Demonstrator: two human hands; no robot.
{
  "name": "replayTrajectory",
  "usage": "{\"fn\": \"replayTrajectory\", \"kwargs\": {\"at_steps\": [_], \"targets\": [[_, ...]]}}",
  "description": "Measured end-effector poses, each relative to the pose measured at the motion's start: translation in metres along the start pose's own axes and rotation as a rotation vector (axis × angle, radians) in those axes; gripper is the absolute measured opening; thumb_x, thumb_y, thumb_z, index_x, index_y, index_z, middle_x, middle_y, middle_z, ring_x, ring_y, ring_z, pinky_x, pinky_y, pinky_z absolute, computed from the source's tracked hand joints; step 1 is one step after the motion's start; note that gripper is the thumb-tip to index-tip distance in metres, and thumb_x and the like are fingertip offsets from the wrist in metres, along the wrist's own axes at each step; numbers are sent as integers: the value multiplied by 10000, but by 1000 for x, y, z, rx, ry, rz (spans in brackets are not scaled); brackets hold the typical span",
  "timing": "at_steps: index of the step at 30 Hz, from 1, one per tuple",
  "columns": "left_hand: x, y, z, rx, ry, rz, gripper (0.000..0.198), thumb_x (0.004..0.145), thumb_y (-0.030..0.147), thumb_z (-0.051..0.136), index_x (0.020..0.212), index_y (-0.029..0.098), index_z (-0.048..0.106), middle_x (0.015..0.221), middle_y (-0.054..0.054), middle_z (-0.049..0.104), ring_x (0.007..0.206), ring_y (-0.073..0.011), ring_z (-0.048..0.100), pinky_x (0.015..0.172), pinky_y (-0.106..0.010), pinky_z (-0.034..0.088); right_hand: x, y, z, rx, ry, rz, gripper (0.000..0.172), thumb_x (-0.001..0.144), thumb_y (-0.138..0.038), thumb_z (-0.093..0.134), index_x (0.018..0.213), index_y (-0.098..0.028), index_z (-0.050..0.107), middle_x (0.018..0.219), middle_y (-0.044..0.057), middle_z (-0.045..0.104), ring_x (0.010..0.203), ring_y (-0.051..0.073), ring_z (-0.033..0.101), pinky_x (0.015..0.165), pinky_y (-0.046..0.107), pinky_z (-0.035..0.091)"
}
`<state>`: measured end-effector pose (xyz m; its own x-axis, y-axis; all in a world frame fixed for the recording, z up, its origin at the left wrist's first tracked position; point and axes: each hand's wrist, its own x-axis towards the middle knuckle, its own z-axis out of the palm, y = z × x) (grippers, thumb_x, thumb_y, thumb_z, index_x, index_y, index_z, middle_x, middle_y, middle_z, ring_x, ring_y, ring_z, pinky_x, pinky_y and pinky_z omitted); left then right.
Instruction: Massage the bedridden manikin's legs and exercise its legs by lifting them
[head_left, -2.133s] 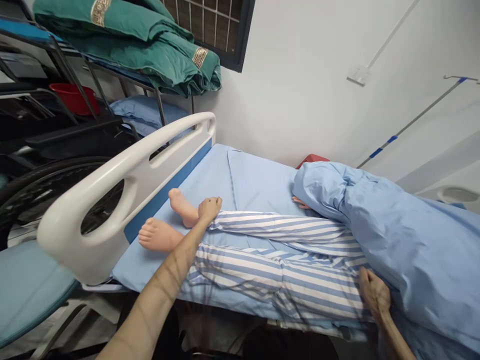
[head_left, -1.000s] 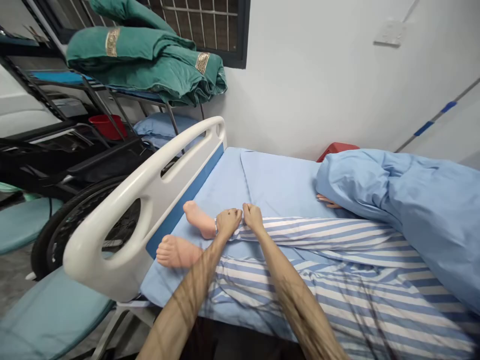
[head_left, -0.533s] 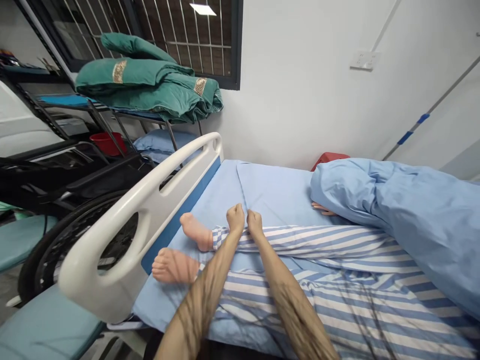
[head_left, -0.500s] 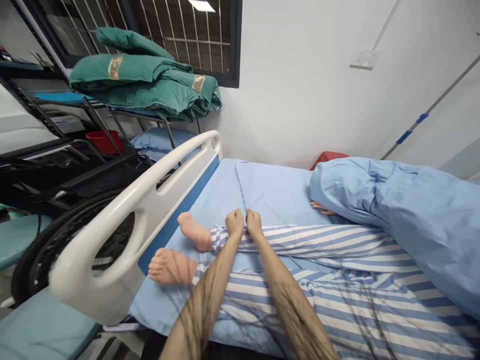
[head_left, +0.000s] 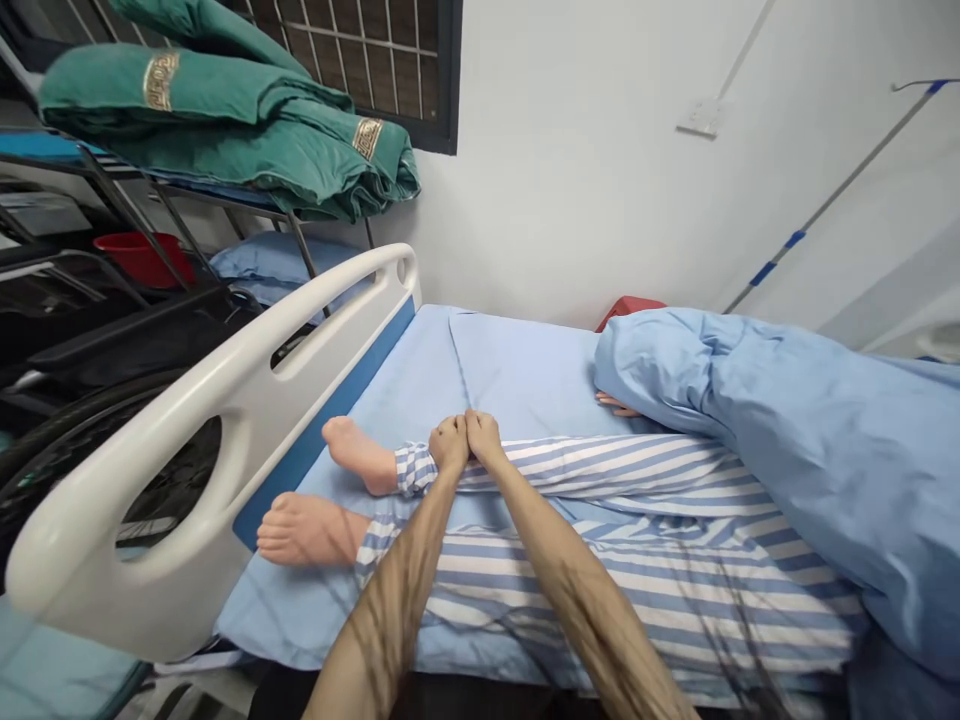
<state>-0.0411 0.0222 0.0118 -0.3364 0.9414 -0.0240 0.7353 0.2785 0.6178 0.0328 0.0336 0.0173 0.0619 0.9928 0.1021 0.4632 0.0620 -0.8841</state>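
The bed (head_left: 517,370) was covered with a pale blue sheet and had a white footboard (head_left: 247,390) at its end. On the sheet lay two legs in striped trousers (head_left: 600,540), bare feet (head_left: 356,455) near the footboard. A blue quilt (head_left: 787,430) lay bunched over the upper legs.

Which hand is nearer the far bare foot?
Left. The left hand grips the striped trouser leg close to that foot; the right hand grips beside it, farther from the foot.

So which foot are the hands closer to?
The far foot, nearer the wall: the left hand and right hand grip the striped trouser leg just beside it. The near foot lies apart from them.
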Motion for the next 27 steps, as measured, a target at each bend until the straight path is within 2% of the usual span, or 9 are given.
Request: {"fn": "replayTrajectory", "kwargs": {"at_steps": [3,6,9,13,17,23,27], "targets": [[2,-1,3,-74,28,-52,446,951,346,351,809,197,747,959,-155,767,862,-251,653,696,-316,373,10,-24,-32,22,1,-90,468,975,-318,422,523,-224,346,517,-44,355,581,121,365,600,265,267],[5,-4,8,-123,60,-59,419,920,344,369,715,197,703,832,-126,747,754,-214,604,650,-310,325,23,-44,-69,89,56,-181,484,985,-381,402,534,-226,316,538,-47,317,560,108,338,580,259,266],[7,-7,12,-134,85,-55,401,902,341,379,680,192,679,753,-101,709,691,-187,551,621,-307,294,28,-38,-88,115,111,-194,478,980,-404,404,545,-231,309,546,-47,315,556,108,330,574,262,269],[7,-8,14,-112,100,-35,383,893,342,387,639,199,635,710,-81,677,677,-175,518,612,-297,281,13,11,-78,38,137,-54,465,963,-347,390,523,-235,287,513,-47,307,552,118,332,582,271,255],[6,-5,13,-97,85,-22,362,883,352,391,596,209,559,680,-64,642,671,-167,495,617,-290,279,-1,48,-62,-101,95,-54,460,964,-349,404,527,-231,320,519,-40,344,571,132,344,605,284,236],[3,1,11,-85,42,55,350,851,330,423,520,214,417,568,-19,505,611,-143,419,599,-287,263,3,50,-65,-97,87,-55,468,995,-351,363,546,-226,324,541,-38,347,600,126,363,636,288,237],[4,19,0,-270,39,55,346,836,320,436,506,218,421,487,7,441,583,-133,429,587,-258,324,3,48,-67,-68,105,-46,474,999,-351,364,544,-223,318,535,-42,317,605,121,331,633,291,223]]}}
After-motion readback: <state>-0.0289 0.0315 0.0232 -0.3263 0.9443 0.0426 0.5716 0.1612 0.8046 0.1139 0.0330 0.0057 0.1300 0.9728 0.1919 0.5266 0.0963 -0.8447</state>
